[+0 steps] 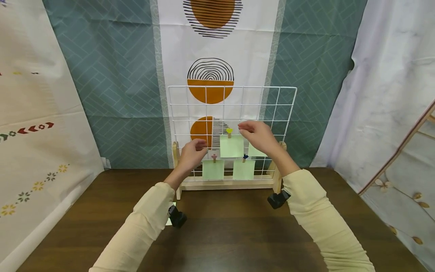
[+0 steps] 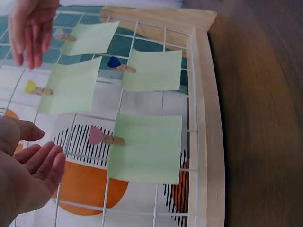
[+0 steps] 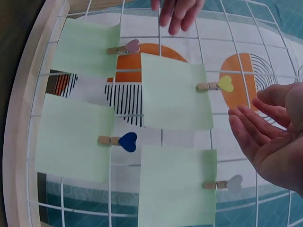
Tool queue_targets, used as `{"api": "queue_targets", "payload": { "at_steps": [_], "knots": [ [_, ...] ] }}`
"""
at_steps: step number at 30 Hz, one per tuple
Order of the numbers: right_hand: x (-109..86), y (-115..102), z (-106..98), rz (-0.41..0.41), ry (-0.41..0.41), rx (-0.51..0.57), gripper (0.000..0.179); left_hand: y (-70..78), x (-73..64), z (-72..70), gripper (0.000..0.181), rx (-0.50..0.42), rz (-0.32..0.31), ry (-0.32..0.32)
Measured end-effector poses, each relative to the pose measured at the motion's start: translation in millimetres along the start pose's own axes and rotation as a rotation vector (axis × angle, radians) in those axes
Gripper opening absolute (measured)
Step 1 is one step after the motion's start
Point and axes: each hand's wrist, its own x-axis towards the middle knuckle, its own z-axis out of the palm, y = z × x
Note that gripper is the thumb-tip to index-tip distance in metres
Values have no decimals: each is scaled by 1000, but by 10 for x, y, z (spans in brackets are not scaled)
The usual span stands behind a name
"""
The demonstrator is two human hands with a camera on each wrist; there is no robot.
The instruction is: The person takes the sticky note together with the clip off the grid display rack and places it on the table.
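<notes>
We see four pale green square notes point(image 1: 232, 147) hanging in two rows on an upright white wire grid point(image 1: 232, 87) — each held at its top edge by a small wooden clip. Above, we find a yellow heart clip point(image 1: 229, 131) at left and a pale grey heart clip point(image 3: 234, 185) at right; below — a pink heart clip point(image 1: 214, 156) at left, a dark blue heart clip point(image 1: 245, 156) at right.

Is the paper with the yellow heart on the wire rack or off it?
On: the yellow heart clip holds the paper by its top edge against the rack.
</notes>
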Motion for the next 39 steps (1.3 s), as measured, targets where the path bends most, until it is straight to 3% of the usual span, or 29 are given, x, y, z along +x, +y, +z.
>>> {"api": "queue_targets", "payload": {
  "at_steps": [8,14,19,26,34,39],
  "knots": [
    [109,-157,107,-13,-2,-25,33,102,90,156,30,-10,60,-8],
    [198,-160,170,17,-7,10,34,138,158,271,31,-109,17,-32],
    [263,-136,212,65,-52,66,36,165,206,327,30,-64,-4,-11],
    [315,-106,257,73,-62,35,34,173,268,361,28,-24,-9,0],
    [362,-104,306,49,-50,-58,30,192,282,406,15,16,18,149],
    [364,-109,326,44,-5,-128,28,218,272,419,12,6,18,169]
  ]
}}
